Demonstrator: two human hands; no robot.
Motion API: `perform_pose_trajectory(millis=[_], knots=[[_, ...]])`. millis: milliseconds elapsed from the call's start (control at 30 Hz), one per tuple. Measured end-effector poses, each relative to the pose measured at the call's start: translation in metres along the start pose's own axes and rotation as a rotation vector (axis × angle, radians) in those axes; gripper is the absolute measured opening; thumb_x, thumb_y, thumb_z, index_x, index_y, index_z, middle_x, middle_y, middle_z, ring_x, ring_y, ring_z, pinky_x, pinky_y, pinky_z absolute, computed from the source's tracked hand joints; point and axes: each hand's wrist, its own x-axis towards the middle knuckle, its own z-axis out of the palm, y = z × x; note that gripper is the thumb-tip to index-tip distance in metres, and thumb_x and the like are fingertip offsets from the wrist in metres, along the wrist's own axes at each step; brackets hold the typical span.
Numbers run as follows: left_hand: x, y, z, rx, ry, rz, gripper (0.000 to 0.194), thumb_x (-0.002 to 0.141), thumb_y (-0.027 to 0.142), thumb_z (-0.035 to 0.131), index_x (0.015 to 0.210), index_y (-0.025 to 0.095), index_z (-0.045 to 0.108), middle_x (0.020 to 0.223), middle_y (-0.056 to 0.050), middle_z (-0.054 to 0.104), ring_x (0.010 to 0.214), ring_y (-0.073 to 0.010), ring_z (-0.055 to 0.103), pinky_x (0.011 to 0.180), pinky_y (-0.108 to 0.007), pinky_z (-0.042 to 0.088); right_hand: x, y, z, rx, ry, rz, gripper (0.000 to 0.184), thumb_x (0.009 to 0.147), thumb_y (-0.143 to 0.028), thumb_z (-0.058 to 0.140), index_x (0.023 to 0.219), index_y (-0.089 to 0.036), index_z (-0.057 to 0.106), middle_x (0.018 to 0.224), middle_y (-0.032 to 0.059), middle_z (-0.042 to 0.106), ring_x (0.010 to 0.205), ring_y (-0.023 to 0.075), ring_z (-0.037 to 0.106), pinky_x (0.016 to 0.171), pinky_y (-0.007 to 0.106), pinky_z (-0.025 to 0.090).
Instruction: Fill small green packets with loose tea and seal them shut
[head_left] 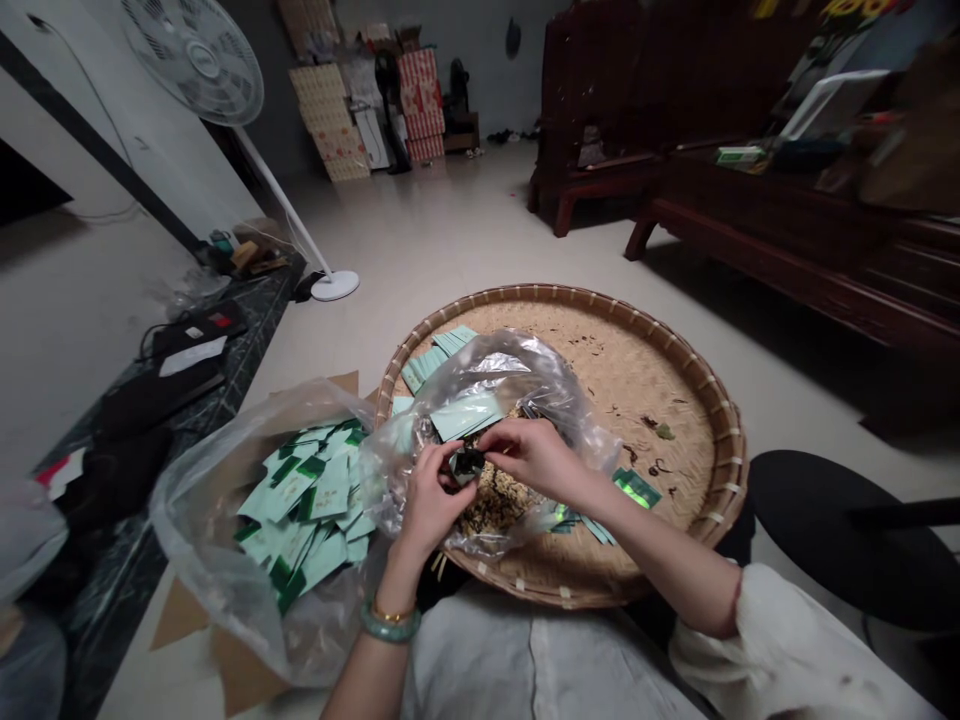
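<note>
A small dark foil packet [466, 464] sits pinched between the left hand [427, 500] and the right hand [529, 452], their fingers closed narrowly on it. It is held above a crumpled clear plastic bag [487, 400] with a heap of dried tea-like leaves [487, 505] beneath, all on a round woven bamboo tray [675, 400]. Pale green sachets [439, 352] lie toward the tray's far left edge. Nearer left, a second clear bag [202, 520] holds many green-and-pale sachets [304, 505]. Beyond the tray stands a dark wooden bench [780, 240].
</note>
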Motion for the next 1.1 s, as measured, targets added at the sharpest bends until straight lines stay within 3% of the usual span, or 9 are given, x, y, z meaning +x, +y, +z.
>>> perform_pose_trajectory(millis=[133, 267, 467, 633, 733, 833, 933, 1033, 1100], knots=[[-0.001, -0.001, 0.001, 0.002, -0.002, -0.004, 0.042, 0.07, 0.019, 0.067, 0.111, 0.019, 0.059, 0.105, -0.007, 0.055, 0.087, -0.018, 0.061, 0.064, -0.025, 0.054, -0.001, -0.006, -0.002, -0.104, -0.001, -0.139, 0.015, 0.076, -0.003, 0.064, 0.081, -0.016, 0.07, 0.079, 0.0038, 0.072, 0.073, 0.0148, 0.065, 0.069, 0.025, 0.049], [-0.002, 0.0, -0.001, 0.003, -0.012, -0.022, 0.043, 0.07, 0.017, 0.067, 0.112, 0.019, 0.058, 0.105, -0.007, 0.054, 0.088, -0.0177, 0.06, 0.063, -0.024, 0.053, -0.005, -0.013, -0.011, -0.271, -0.16, -0.26, 0.021, 0.076, 0.001, 0.062, 0.084, -0.015, 0.071, 0.08, 0.0049, 0.072, 0.077, 0.017, 0.064, 0.071, 0.027, 0.047], [-0.003, 0.003, -0.002, 0.047, -0.026, -0.001, 0.045, 0.069, 0.015, 0.066, 0.113, 0.021, 0.058, 0.103, -0.006, 0.055, 0.09, -0.0183, 0.059, 0.064, -0.024, 0.05, -0.003, -0.023, -0.017, -0.382, -0.283, -0.206, 0.027, 0.078, 0.003, 0.054, 0.087, -0.015, 0.071, 0.081, 0.006, 0.07, 0.078, 0.0175, 0.063, 0.07, 0.026, 0.045], [-0.003, 0.001, 0.0, 0.057, -0.016, -0.008, 0.04, 0.067, 0.014, 0.066, 0.106, 0.019, 0.06, 0.095, -0.003, 0.053, 0.076, -0.0149, 0.056, 0.059, -0.024, 0.048, 0.001, -0.028, -0.005, -0.32, -0.245, -0.214, 0.036, 0.08, 0.003, 0.052, 0.106, -0.016, 0.066, 0.091, 0.0065, 0.068, 0.083, 0.0166, 0.061, 0.072, 0.026, 0.045], [-0.004, 0.001, 0.0, 0.041, -0.007, -0.017, 0.043, 0.067, 0.013, 0.066, 0.109, 0.02, 0.059, 0.098, -0.004, 0.054, 0.083, -0.0169, 0.057, 0.062, -0.024, 0.048, -0.004, -0.027, 0.0, -0.343, -0.19, -0.19, 0.03, 0.082, -0.01, 0.06, 0.111, -0.017, 0.064, 0.097, 0.008, 0.064, 0.091, 0.0192, 0.057, 0.076, 0.029, 0.046], [-0.004, 0.004, 0.003, -0.004, -0.021, -0.034, 0.048, 0.066, 0.012, 0.067, 0.113, 0.021, 0.058, 0.105, -0.006, 0.054, 0.09, -0.0188, 0.057, 0.064, -0.025, 0.05, -0.011, -0.021, 0.004, -0.511, -0.158, -0.15, 0.026, 0.08, -0.028, 0.069, 0.104, -0.018, 0.066, 0.098, 0.01, 0.061, 0.094, 0.0239, 0.053, 0.074, 0.032, 0.045], [-0.004, 0.007, 0.005, -0.051, -0.038, -0.055, 0.046, 0.067, 0.014, 0.066, 0.113, 0.021, 0.059, 0.104, -0.007, 0.054, 0.087, -0.0179, 0.057, 0.063, -0.025, 0.05, -0.014, -0.011, 0.005, -0.609, -0.192, -0.096, 0.008, 0.083, -0.023, 0.064, 0.086, -0.016, 0.068, 0.091, 0.0089, 0.06, 0.086, 0.0213, 0.054, 0.067, 0.028, 0.043], [-0.003, 0.001, 0.003, -0.066, -0.081, -0.06, 0.051, 0.066, 0.019, 0.07, 0.116, 0.021, 0.06, 0.105, -0.008, 0.057, 0.087, -0.0182, 0.057, 0.063, -0.025, 0.05, -0.015, 0.0, -0.001, -0.474, -0.208, -0.117, 0.011, 0.087, -0.015, 0.055, 0.083, -0.016, 0.065, 0.08, 0.0053, 0.06, 0.076, 0.0164, 0.055, 0.065, 0.025, 0.041], [-0.002, -0.006, -0.001, -0.086, -0.13, -0.133, 0.057, 0.063, 0.022, 0.074, 0.118, 0.019, 0.061, 0.104, -0.008, 0.061, 0.079, -0.0169, 0.058, 0.061, -0.026, 0.048, -0.016, 0.007, -0.01, -0.333, -0.187, -0.145, 0.012, 0.089, -0.015, 0.053, 0.086, -0.015, 0.064, 0.078, 0.0042, 0.061, 0.072, 0.0145, 0.055, 0.065, 0.025, 0.04]])
